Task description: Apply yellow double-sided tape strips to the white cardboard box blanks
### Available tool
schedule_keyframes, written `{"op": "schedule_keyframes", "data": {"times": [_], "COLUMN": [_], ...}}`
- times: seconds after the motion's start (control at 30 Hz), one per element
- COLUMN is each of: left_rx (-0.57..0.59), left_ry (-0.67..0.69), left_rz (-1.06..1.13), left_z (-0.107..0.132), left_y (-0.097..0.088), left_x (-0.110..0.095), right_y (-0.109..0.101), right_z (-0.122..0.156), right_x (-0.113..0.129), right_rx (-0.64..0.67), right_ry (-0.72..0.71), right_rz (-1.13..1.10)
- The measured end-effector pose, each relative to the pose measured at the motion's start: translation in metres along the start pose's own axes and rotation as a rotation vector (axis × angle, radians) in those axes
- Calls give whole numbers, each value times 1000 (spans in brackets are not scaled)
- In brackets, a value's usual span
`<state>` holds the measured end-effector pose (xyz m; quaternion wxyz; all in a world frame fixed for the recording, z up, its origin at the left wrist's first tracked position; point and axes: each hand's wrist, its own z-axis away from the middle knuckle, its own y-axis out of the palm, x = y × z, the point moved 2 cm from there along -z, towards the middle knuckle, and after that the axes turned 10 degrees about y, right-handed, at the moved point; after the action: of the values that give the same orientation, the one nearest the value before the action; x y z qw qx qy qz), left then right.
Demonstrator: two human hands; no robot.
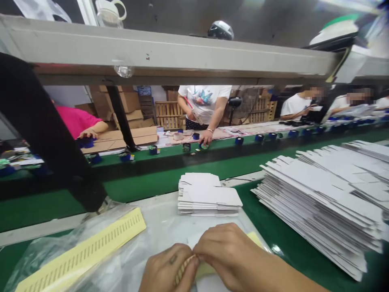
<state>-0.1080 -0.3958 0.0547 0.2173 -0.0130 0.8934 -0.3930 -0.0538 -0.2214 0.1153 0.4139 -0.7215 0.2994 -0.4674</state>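
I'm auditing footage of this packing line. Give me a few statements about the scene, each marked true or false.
1. The left hand and right hand pinch a yellow strip together. True.
2. A small stack of white cards lies beyond the hands. True.
3. The large fanned stack of flat cartons lies on the left. False: it lies on the right.
4. The conveyor belt is red. False: it is green.

Left hand and right hand pinch a yellow label strip together, near a small stack of white cards
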Motion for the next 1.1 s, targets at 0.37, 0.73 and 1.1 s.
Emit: {"op": "schedule_keyframes", "data": {"times": [0.37, 0.73, 1.1], "left_rx": [-78, -162, -98], "left_ry": [-34, -126, -269], "left_rz": [-7, 31, 66], "left_z": [2, -1, -4], "left_y": [-3, -2, -10], "left_x": [1, -7, -11], "right_y": [8, 17, 13], "right_z": [-1, 1, 2], "right_x": [-23, -20, -18], "right_rx": [-73, -207, -320], "right_ry": [141, -34, -253], "right_rz": [-285, -252, -134]}}
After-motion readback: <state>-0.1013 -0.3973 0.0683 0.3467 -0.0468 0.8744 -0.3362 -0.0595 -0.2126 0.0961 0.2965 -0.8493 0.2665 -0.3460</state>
